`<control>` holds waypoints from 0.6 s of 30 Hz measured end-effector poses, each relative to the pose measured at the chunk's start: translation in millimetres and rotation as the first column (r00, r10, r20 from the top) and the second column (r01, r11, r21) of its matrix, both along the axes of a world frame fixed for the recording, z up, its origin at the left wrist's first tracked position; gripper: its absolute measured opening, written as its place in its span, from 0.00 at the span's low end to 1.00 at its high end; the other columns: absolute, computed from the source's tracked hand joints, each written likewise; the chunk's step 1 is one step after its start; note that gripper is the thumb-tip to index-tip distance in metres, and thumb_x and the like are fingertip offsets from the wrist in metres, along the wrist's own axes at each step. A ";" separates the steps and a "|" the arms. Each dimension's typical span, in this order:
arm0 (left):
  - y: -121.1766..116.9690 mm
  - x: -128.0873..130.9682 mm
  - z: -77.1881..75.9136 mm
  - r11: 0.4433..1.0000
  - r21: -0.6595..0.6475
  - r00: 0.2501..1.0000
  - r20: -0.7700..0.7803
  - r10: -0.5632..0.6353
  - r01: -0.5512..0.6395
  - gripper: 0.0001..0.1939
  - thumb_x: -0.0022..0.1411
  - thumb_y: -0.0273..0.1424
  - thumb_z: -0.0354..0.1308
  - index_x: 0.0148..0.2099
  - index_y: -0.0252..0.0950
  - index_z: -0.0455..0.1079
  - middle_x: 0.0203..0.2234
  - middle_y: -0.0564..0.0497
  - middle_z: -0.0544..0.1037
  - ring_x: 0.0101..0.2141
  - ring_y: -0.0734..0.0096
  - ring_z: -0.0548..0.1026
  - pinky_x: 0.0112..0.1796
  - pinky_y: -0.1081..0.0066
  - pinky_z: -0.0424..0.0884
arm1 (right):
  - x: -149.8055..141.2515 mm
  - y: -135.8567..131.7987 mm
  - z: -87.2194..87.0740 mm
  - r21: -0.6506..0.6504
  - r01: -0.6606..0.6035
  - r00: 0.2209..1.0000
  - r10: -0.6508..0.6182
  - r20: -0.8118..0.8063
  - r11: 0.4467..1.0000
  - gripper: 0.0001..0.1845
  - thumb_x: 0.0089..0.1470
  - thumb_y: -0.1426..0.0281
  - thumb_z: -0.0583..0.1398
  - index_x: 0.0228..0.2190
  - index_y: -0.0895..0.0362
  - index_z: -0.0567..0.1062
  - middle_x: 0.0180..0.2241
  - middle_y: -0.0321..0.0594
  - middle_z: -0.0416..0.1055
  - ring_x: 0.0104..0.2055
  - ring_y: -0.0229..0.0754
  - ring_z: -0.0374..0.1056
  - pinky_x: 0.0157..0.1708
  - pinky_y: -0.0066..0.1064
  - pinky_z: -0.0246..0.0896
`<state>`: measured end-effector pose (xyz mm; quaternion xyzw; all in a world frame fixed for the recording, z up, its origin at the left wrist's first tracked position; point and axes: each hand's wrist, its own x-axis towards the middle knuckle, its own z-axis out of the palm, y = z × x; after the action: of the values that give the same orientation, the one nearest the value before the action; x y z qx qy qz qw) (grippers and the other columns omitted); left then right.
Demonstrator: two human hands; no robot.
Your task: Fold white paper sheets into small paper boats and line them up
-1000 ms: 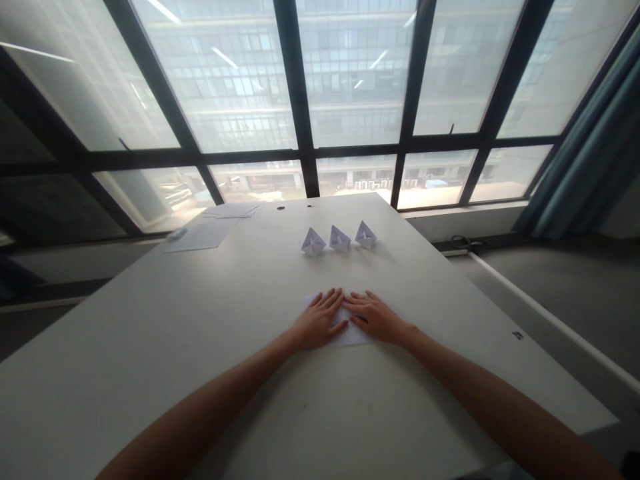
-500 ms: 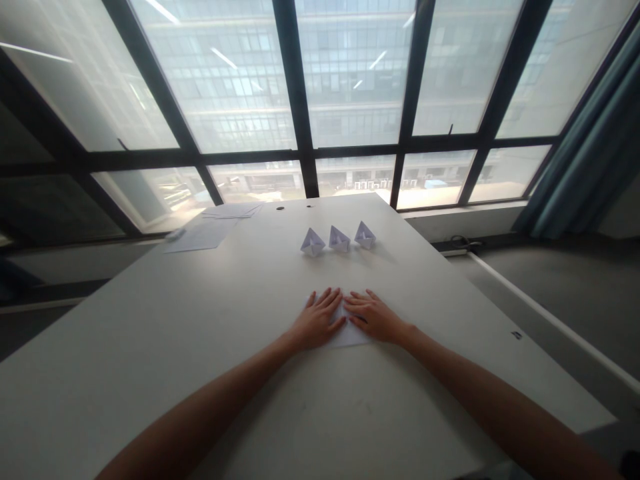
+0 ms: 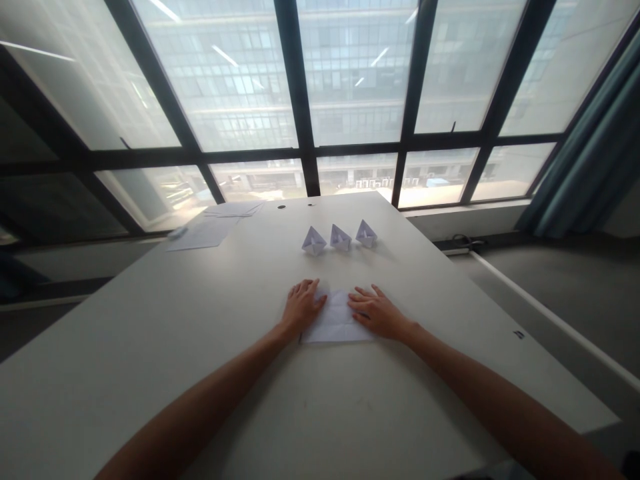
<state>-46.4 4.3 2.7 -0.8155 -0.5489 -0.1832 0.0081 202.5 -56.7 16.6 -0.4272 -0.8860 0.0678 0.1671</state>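
Observation:
A white sheet of paper (image 3: 336, 321) with fold creases lies flat on the white table (image 3: 200, 347) in front of me. My left hand (image 3: 301, 304) rests palm down on the sheet's left edge, fingers stretched out. On the sheet's right edge lies my right hand (image 3: 376, 311), also flat with fingers apart. Beyond the sheet stand three small folded paper boats (image 3: 340, 237) in a row.
Loose paper sheets (image 3: 210, 230) lie at the table's far left corner, with a small white object (image 3: 176, 233) beside them. Two dark holes (image 3: 281, 207) mark the far edge. Large windows stand behind; the table's right edge drops to a grey floor.
Both hands were pressed together over the middle of the sheet. The left hand has slid left and the right hand slightly right, uncovering the creased paper between them.

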 end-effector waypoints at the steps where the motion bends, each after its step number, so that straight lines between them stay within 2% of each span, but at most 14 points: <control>1: 1.2 -0.7 0.7 1.000 0.011 1.000 0.019 0.003 -0.003 0.25 0.66 0.39 0.55 0.62 0.36 0.63 0.53 0.42 0.71 0.53 0.55 0.68 0.56 0.57 0.61 | 0.2 -0.1 0.2 0.002 0.002 1.000 -0.002 0.001 1.000 0.17 0.64 0.67 0.53 0.52 0.51 0.71 0.61 0.44 0.64 0.66 0.51 0.51 0.63 0.60 0.37; 7: 0.3 1.6 1.8 0.997 0.050 0.992 0.110 -0.062 0.057 0.25 0.63 0.36 0.60 0.61 0.38 0.64 0.48 0.45 0.72 0.47 0.59 0.71 0.51 0.61 0.66 | -0.2 -0.9 1.3 0.009 0.001 1.000 -0.001 0.008 1.000 0.17 0.64 0.67 0.53 0.53 0.51 0.71 0.60 0.44 0.64 0.66 0.50 0.51 0.63 0.59 0.37; 13: -2.4 3.2 1.5 0.996 0.089 0.994 0.108 -0.027 0.017 0.24 0.62 0.39 0.61 0.58 0.38 0.66 0.46 0.44 0.73 0.48 0.53 0.69 0.51 0.55 0.66 | -0.1 -1.2 2.1 0.000 -0.001 1.000 0.001 0.013 1.000 0.16 0.65 0.67 0.52 0.52 0.52 0.72 0.61 0.45 0.64 0.67 0.49 0.51 0.63 0.58 0.37; 16: -2.9 3.9 4.1 0.990 0.114 0.977 0.187 -0.100 0.080 0.26 0.59 0.33 0.65 0.58 0.40 0.65 0.44 0.47 0.72 0.46 0.57 0.70 0.50 0.58 0.68 | -0.5 -1.3 2.3 -0.004 0.000 1.000 0.000 0.015 1.000 0.16 0.65 0.67 0.52 0.51 0.52 0.72 0.60 0.45 0.64 0.66 0.50 0.51 0.63 0.59 0.37; 18: -4.4 5.1 6.9 0.984 0.145 0.956 0.258 -0.136 0.100 0.28 0.57 0.28 0.65 0.59 0.41 0.64 0.47 0.47 0.69 0.46 0.60 0.70 0.52 0.59 0.68 | -0.7 -1.3 2.4 -0.005 0.002 1.000 -0.002 0.014 1.000 0.16 0.65 0.67 0.53 0.51 0.52 0.72 0.60 0.45 0.64 0.66 0.50 0.51 0.63 0.59 0.37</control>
<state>-41.3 -0.1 9.6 -0.8124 -0.4822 -0.3270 -0.0238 201.8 -58.1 19.0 -0.4291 -0.8865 0.0670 0.1598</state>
